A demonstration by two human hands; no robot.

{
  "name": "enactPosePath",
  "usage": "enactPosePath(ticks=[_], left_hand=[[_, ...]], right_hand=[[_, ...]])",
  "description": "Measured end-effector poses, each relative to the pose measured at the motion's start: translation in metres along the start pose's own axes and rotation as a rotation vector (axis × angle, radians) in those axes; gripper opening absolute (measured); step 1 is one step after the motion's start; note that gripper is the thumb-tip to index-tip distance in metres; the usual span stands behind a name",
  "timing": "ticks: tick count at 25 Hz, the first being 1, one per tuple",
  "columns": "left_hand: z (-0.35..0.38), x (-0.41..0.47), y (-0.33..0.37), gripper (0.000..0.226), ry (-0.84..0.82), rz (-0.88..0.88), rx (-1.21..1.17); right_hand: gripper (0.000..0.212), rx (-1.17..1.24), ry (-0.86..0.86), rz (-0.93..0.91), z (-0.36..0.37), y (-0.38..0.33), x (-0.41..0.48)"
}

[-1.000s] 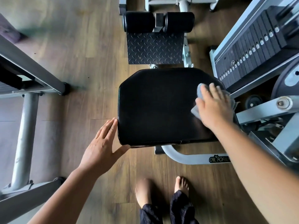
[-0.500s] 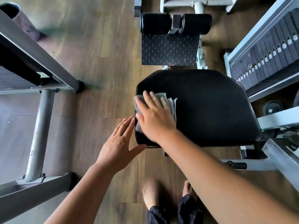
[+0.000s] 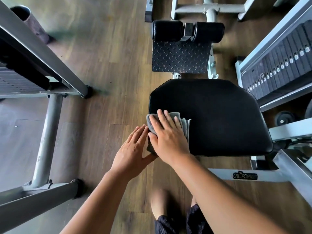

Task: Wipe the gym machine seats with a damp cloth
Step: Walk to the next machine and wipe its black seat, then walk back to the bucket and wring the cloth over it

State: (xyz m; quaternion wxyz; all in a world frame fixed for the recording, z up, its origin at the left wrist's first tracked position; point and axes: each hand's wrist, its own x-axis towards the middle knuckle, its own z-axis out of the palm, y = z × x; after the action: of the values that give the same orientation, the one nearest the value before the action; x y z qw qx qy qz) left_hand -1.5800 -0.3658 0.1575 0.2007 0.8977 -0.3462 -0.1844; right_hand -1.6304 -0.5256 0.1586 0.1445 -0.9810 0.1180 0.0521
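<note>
A: Head view: a grey cloth [image 3: 184, 125], folded and limp, lies pressed on a black seat [image 3: 216, 115] under the right hand [image 3: 168, 137], at the seat's near left corner.

B: How will it handle?

A: Light and soft, by the look of it. It bunches past the fingertips, so it likely needs a flat palm on top rather than a pinch. The right hand does just that: fingers spread, palm down, pinning the cloth without closing around it.

B: And the seat?

A: Padded vinyl, smooth and probably slick when damp. The left hand [image 3: 133, 147] sits flat and open against the seat's edge, just left of the right hand, thumb hooked under the near corner. It holds nothing and seems to be there to steady the seat.

B: The count?

A: One cloth, one seat, two hands. Beyond the fingers: two black rollers [image 3: 188, 31] above one tread plate [image 3: 180, 56]. Right of the right hand, one weight stack [image 3: 276, 68]. Left of the left hand, a grey frame [image 3: 49, 132].
</note>
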Motion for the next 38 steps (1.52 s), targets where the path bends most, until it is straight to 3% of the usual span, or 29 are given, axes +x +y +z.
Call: enactPosePath(ticks=[5, 10, 17, 27, 38], left_hand=[[-0.004, 0.000, 0.001, 0.098, -0.015, -0.036, 0.006], [-0.007, -0.001, 0.003, 0.097, -0.047, -0.070, 0.056], [-0.088, -0.013, 0.029, 0.084, -0.080, -0.194, 0.208], [-0.197, -0.126, 0.096, 0.070, 0.182, -0.492, 0.262], [-0.177, -0.380, 0.188, 0.065, 0.429, -1.031, 0.129]], right_hand=[[0.057, 0.008, -0.066, 0.115, -0.019, 0.019, 0.101], [0.045, 0.156, 0.064, 0.009, -0.006, 0.011, 0.031], [0.038, 0.206, -0.030, 0.004, -0.099, -0.018, 0.015], [0.036, 0.300, -0.058, -0.408, -0.233, -0.078, -0.031], [0.029, 0.273, -0.235, -0.966, -0.265, -0.206, -0.187]])
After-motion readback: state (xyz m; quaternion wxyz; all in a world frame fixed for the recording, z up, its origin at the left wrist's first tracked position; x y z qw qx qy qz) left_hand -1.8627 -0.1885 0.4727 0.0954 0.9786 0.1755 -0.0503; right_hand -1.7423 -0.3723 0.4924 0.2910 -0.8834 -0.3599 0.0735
